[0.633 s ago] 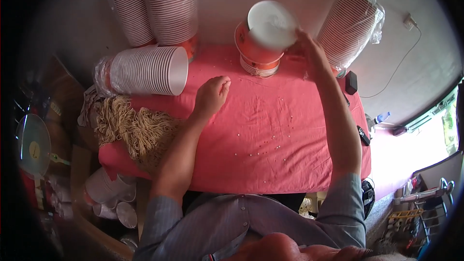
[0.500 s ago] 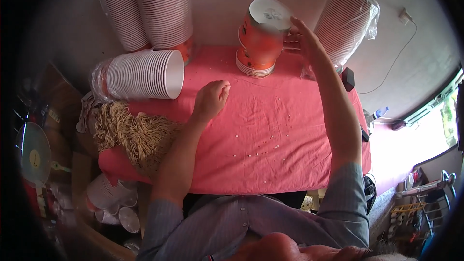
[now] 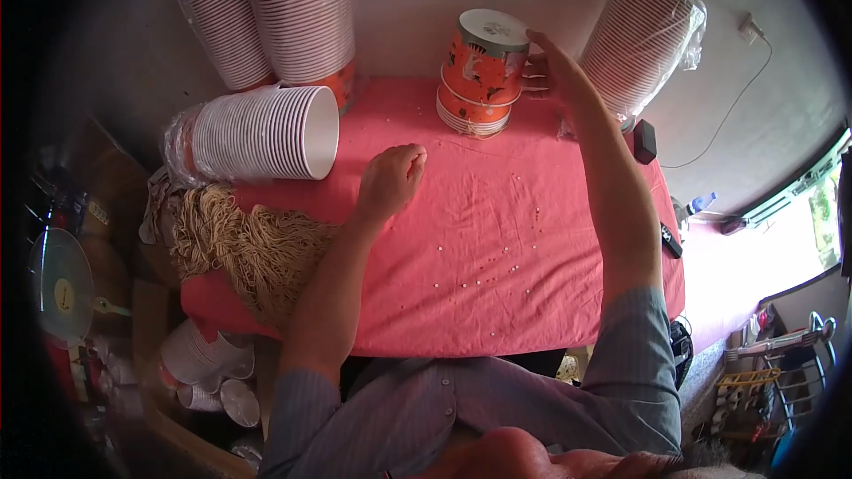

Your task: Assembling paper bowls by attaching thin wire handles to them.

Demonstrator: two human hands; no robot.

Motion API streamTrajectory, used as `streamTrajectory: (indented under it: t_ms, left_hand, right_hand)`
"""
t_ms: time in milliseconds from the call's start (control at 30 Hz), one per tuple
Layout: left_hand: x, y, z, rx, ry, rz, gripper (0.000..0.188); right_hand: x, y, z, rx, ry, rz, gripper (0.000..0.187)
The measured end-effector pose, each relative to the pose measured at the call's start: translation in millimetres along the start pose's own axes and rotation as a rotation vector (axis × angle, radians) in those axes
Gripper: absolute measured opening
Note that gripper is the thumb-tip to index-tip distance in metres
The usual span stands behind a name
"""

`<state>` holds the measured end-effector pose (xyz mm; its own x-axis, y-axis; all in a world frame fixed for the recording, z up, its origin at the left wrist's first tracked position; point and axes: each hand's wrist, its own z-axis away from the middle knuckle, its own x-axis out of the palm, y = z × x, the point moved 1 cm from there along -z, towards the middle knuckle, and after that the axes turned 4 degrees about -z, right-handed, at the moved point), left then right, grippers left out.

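While the orange paper cup (image 3: 484, 58) stands tilted on a short cup stack at the far edge of the red worktop (image 3: 497, 239), the right hand (image 3: 552, 71) touches its right side, fingers spread; the left hand (image 3: 390, 179), loosely curled and empty, rests nearer, left of the cup.

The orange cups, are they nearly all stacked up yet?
Hard to tell. Done: a short stack of orange cups stands on the red cloth. In hand: the right hand touches its top cup, which sits tilted; the left hand rests closed on the cloth. Left: that cup isn't seated straight.
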<state>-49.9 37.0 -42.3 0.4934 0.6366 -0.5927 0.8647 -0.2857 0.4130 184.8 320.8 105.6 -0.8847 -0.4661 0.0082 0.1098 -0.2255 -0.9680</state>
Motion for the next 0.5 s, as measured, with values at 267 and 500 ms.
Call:
streamTrajectory:
  t_ms: [267, 500]
  left_hand:
    - [2, -2, 3, 0.005, 0.014, -0.032, 0.012]
    - [4, 0, 2, -0.006, 0.0, -0.033, 0.012]
  right_hand:
    - [8, 24, -7, 0.048, 0.071, -0.022, 0.076]
    - [4, 34, -16, 0.053, -0.007, -0.016, 0.078]
